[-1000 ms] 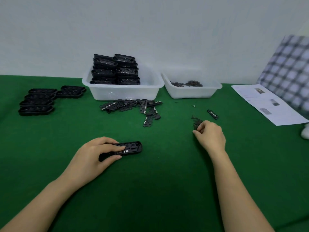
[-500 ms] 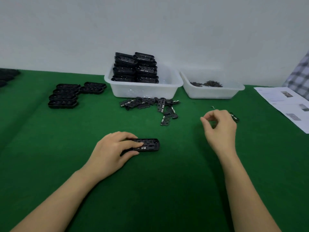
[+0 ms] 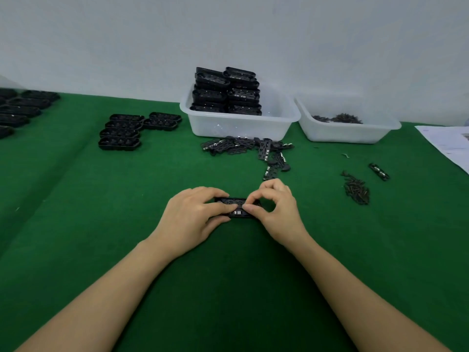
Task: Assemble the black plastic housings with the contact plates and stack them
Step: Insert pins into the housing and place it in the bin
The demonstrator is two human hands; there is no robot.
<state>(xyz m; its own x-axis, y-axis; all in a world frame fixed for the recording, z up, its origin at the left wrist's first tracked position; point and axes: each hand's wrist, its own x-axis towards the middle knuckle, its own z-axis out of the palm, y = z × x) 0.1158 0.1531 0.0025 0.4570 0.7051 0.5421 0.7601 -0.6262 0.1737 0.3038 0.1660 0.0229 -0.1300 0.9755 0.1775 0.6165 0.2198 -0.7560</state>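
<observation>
Left hand grip clamps housing on table; right hand pinches at 3 o'clock end. Seat part squarely, press evenly.

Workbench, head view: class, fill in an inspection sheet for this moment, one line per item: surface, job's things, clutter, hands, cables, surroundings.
Surface: green cloth covering the table.
Job's things: black housing between both hands; stacked housings in a white tub; housings in rows on the cloth; loose contact plates before the tub.
Clutter: second tub holding small dark parts; pile of small dark parts on the cloth; paper sheet.
Hands: left hand grips the housing; right hand pinches at its top.
Cables: nothing seen.
Surroundings: plain pale wall.
</observation>
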